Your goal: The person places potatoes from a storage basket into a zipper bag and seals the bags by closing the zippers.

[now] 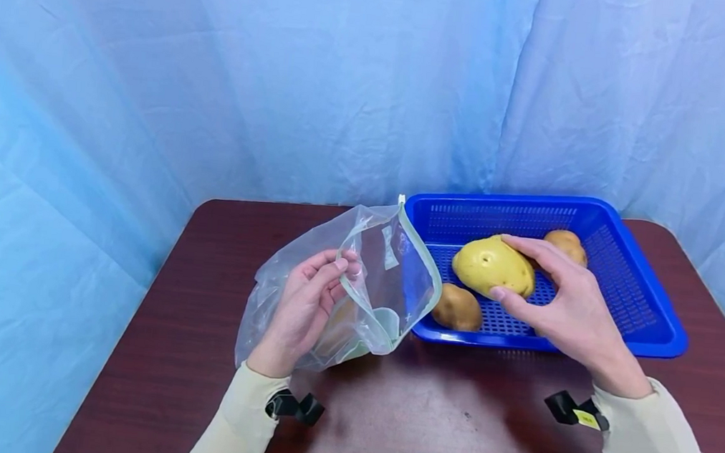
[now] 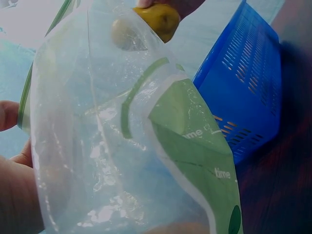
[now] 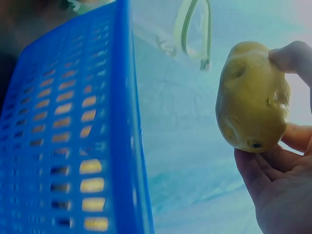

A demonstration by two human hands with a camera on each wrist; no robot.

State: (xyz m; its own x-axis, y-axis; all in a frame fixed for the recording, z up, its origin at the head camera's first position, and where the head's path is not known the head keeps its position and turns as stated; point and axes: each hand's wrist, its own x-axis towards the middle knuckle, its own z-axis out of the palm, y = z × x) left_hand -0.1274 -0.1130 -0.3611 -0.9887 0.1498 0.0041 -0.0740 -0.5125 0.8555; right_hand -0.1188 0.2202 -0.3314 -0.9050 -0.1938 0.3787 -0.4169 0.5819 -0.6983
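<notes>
My right hand (image 1: 563, 305) grips a large yellow potato (image 1: 493, 266) above the blue basket (image 1: 646, 309); the right wrist view shows that potato (image 3: 251, 109) held between thumb and fingers (image 3: 292, 56). Two smaller brown potatoes lie in the basket, one (image 1: 457, 308) at its near left and one (image 1: 566, 244) behind my right hand. My left hand (image 1: 304, 304) pinches the rim of a clear zip bag (image 1: 383, 286) and holds its mouth toward the basket. Something pale brown shows inside the bag's bottom. In the left wrist view the bag (image 2: 126, 146) fills the picture, with the yellow potato (image 2: 158, 19) beyond it.
A dark red-brown table (image 1: 422, 433) carries the basket at its right rear. Blue cloth (image 1: 221, 63) hangs behind and on both sides. The table's front middle and left side are bare wood.
</notes>
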